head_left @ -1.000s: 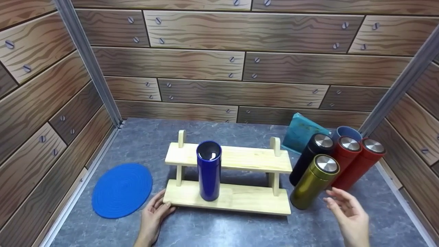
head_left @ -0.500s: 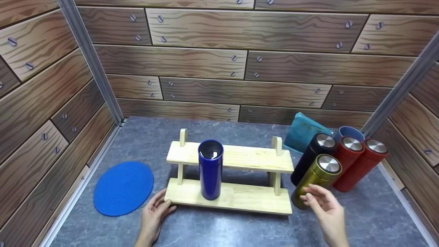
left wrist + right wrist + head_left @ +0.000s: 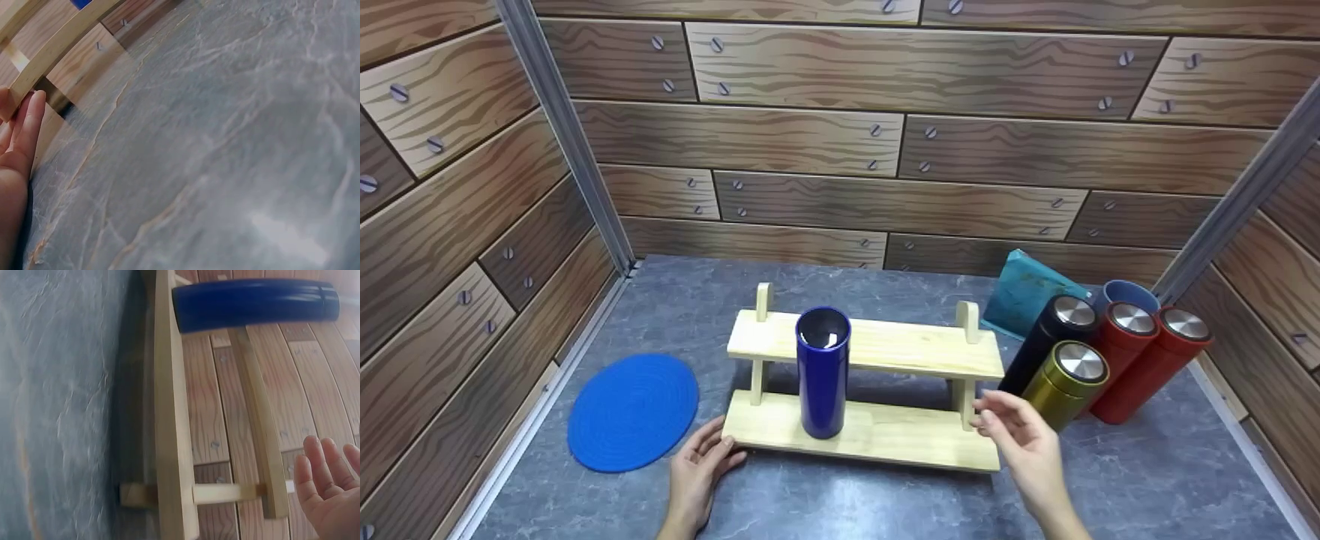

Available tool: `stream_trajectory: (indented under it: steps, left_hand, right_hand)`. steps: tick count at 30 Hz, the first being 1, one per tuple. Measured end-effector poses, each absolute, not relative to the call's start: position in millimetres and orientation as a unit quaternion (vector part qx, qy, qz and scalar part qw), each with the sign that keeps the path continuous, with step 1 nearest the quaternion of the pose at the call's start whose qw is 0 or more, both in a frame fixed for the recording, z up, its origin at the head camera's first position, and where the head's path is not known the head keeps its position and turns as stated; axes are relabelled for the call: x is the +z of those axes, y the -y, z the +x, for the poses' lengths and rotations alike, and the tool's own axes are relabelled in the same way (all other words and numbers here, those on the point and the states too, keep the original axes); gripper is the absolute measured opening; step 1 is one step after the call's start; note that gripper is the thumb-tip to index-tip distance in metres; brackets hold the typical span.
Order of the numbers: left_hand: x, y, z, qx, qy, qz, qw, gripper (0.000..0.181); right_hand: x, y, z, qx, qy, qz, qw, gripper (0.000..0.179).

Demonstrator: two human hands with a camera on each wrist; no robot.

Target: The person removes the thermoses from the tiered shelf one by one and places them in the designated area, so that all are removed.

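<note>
A two-tier wooden shelf (image 3: 915, 435) stands on the table, with a tall blue tumbler (image 3: 822, 390) upright on its lower board, left of the middle. My left hand (image 3: 694, 472) grips the lower board's front left corner. The left wrist view shows its fingers (image 3: 35, 109) beneath the board's end. At the other end, my right hand (image 3: 1024, 450) holds nothing, its fingers loosely bent, and overlaps the board's right end in the head view. In the right wrist view the blue tumbler (image 3: 253, 306) shows beyond the hand. A gold thermos flask (image 3: 1061, 390) is partly hidden behind that hand.
Right of the shelf stand a black flask (image 3: 1046, 345), two red flasks (image 3: 1147, 375) and a blue-grey cup (image 3: 1129, 294) behind them. A teal packet (image 3: 1027, 292) stands at the back. A round blue mat (image 3: 634, 412) lies left. Wood-patterned walls (image 3: 810, 139) enclose the table.
My right hand has moved left, from beside the flasks, past the gold one, to the shelf's right end. The left hand and the shelf stay put.
</note>
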State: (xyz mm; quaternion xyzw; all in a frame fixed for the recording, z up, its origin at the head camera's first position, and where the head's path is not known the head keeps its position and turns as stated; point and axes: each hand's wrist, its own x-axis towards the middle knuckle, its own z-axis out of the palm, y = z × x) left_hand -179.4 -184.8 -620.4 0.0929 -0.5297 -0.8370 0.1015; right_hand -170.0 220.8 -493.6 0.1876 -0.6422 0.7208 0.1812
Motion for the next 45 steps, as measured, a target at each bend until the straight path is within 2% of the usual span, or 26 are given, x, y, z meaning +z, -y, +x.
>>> stream_trajectory:
  steps: [14, 24, 35, 45]
  left_hand:
    - [-620.4, 185.1, -179.8, -0.833, 0.535, 0.102, 0.100, 0.053]
    - [-620.7, 184.8, -179.5, -0.839, 0.526, 0.095, 0.102, 0.053]
    - [-620.8, 184.7, -179.4, -0.836, 0.530, 0.098, 0.104, 0.053]
    - [-621.4, 184.8, -178.7, -0.835, 0.534, 0.087, 0.104, 0.053]
  right_hand:
    - [-479.9, -183.5, -183.9, 0.714, 0.654, 0.195, 0.159, 0.026]
    - [-473.3, -157.7, -190.2, 0.690, 0.685, 0.212, 0.103, 0.031]
    - [-467.0, -133.1, -199.3, 0.680, 0.678, 0.253, 0.119, 0.034]
    - [-441.2, -108.8, -199.8, 0.668, 0.690, 0.260, 0.098, 0.044]
